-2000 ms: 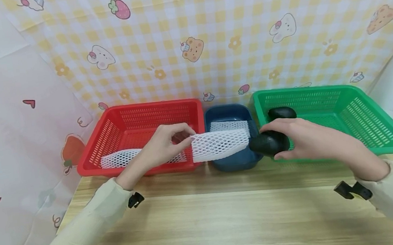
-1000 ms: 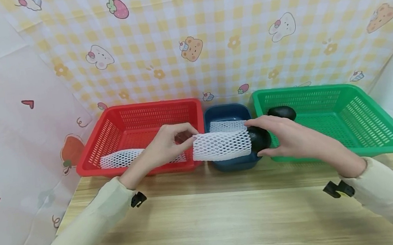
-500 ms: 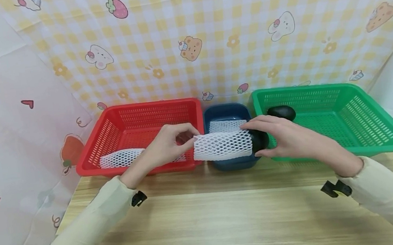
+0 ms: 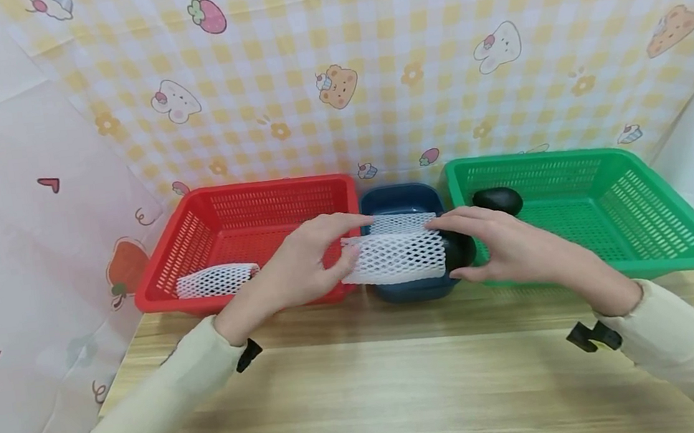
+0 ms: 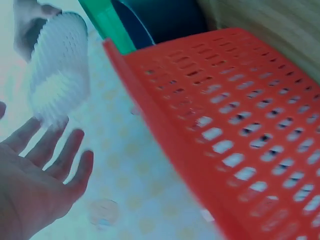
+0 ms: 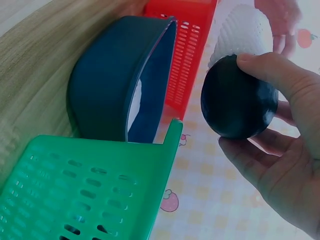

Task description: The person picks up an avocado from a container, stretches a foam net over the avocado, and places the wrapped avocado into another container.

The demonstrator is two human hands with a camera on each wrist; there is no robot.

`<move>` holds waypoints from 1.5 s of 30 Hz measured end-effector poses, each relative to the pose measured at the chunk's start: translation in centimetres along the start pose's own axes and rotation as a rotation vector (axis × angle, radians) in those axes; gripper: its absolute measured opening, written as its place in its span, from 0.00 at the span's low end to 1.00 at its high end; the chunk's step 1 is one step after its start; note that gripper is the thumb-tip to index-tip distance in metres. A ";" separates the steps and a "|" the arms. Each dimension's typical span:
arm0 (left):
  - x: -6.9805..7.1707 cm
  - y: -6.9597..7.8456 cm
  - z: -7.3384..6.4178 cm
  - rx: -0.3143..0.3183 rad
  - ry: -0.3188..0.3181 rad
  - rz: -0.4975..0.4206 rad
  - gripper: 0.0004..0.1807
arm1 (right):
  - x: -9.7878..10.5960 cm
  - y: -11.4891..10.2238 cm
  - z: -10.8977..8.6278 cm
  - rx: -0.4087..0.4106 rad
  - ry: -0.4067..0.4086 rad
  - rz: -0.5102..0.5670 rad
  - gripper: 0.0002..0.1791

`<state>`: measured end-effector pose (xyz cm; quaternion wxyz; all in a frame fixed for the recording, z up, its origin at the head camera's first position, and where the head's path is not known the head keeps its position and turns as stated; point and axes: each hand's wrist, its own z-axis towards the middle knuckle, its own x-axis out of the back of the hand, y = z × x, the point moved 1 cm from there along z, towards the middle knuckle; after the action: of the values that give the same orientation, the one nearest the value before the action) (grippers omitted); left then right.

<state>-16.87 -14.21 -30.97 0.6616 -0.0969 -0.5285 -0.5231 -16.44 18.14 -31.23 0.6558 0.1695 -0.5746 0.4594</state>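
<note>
A dark, smooth avocado (image 4: 459, 250) is held by my right hand (image 4: 516, 243), thumb and fingers around its sides. Its left end sits inside a white foam net sleeve (image 4: 396, 257), while the bare rounded end shows in the right wrist view as a dark avocado (image 6: 238, 102). My left hand (image 4: 309, 263) is at the sleeve's other end with thumb and fingers spread apart. In the left wrist view the fingers of the left hand (image 5: 37, 185) are extended beside the sleeve (image 5: 60, 65); whether they touch it I cannot tell.
A red basket (image 4: 278, 184) on the left contains a netted item (image 4: 215, 281). The blue bin (image 4: 401, 192) in the middle holds another foam net (image 4: 402, 222). On the right, a green basket (image 4: 671, 205) has one avocado (image 4: 497, 201). Wooden tabletop (image 4: 408, 397) lies in front.
My right hand has brought the avocado leftward and its end has gone into the net sleeve. My left hand has released its pinch on the sleeve's left end and spread its fingers.
</note>
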 end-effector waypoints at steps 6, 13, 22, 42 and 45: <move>-1.5 1.6 1.4 -0.194 -0.040 0.195 0.34 | 0.1 -0.2 0.0 -0.008 -0.012 0.029 0.41; -2.8 2.6 2.5 -0.219 -0.088 0.252 0.34 | 0.2 -0.6 0.0 -0.008 -0.017 0.063 0.40; -3.8 3.0 3.6 -0.215 -0.067 0.253 0.34 | 0.1 -1.1 -0.1 -0.015 -0.003 0.102 0.41; -3.6 2.2 3.7 -0.118 -0.055 0.156 0.35 | -0.9 -1.0 -0.5 0.021 0.115 0.282 0.42; -3.4 2.2 3.6 -0.107 -0.049 0.146 0.35 | -0.9 -1.0 -0.5 0.004 0.155 0.292 0.41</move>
<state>-16.93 -8.76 -31.26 0.6784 -0.1830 -0.5076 -0.4985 -15.27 17.65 -31.91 0.6239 0.0495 -0.5401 0.5627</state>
